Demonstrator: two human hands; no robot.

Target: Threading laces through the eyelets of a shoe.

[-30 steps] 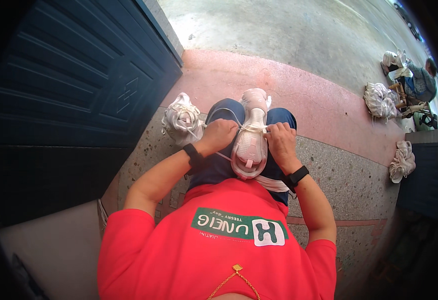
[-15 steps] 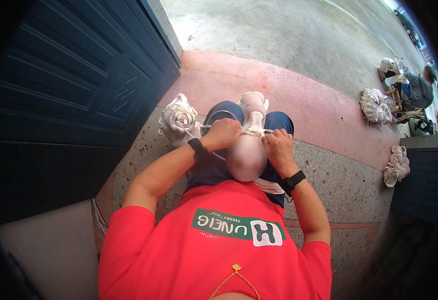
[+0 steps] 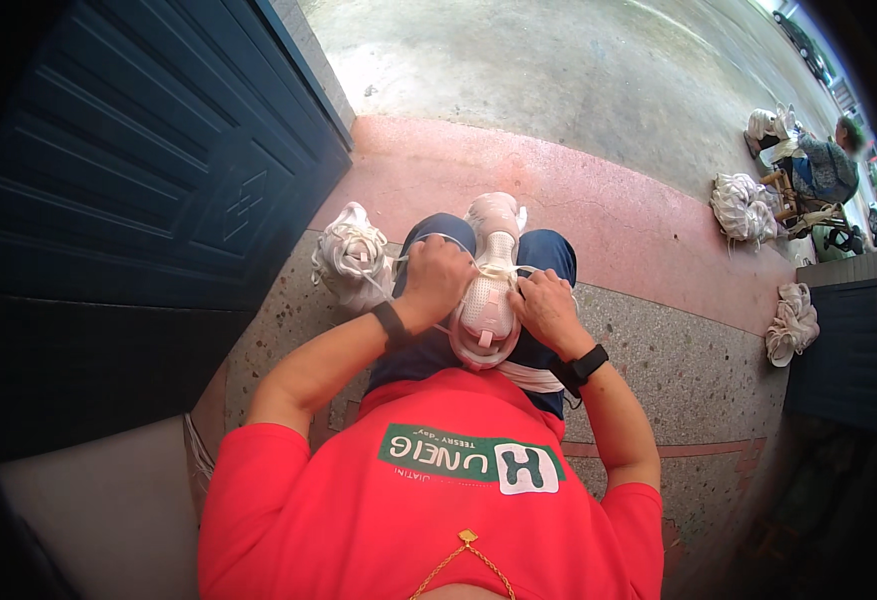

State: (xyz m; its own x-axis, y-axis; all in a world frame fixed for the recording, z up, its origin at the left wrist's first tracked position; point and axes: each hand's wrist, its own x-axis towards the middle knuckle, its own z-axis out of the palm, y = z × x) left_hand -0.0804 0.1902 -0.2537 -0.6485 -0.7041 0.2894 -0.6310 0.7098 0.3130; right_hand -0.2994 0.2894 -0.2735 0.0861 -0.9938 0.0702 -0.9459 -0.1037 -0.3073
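Observation:
A pale pink and white sneaker (image 3: 486, 310) rests in my lap between my knees, its heel end toward my body. Beyond it, a rounded pale pink part of the footwear (image 3: 495, 215) sticks out; whether it is a second shoe I cannot tell. Cream laces (image 3: 498, 271) cross the sneaker between my hands. My left hand (image 3: 438, 277) is closed on a lace at the sneaker's left side, with a loop trailing leftward. On the right side, my right hand (image 3: 546, 308) pinches a lace between thumb and fingers.
White laced shoes (image 3: 353, 255) are heaped by my left knee, near a dark blue panelled door (image 3: 158, 170). Other shoe piles lie at right, one farther off (image 3: 743, 208) and one nearer (image 3: 792, 325). A person (image 3: 826, 165) sits at the far right.
The view has shifted slightly. Both hands stay at the laces with only small movements. The sneaker's heel, blurred before, now shows clearly.

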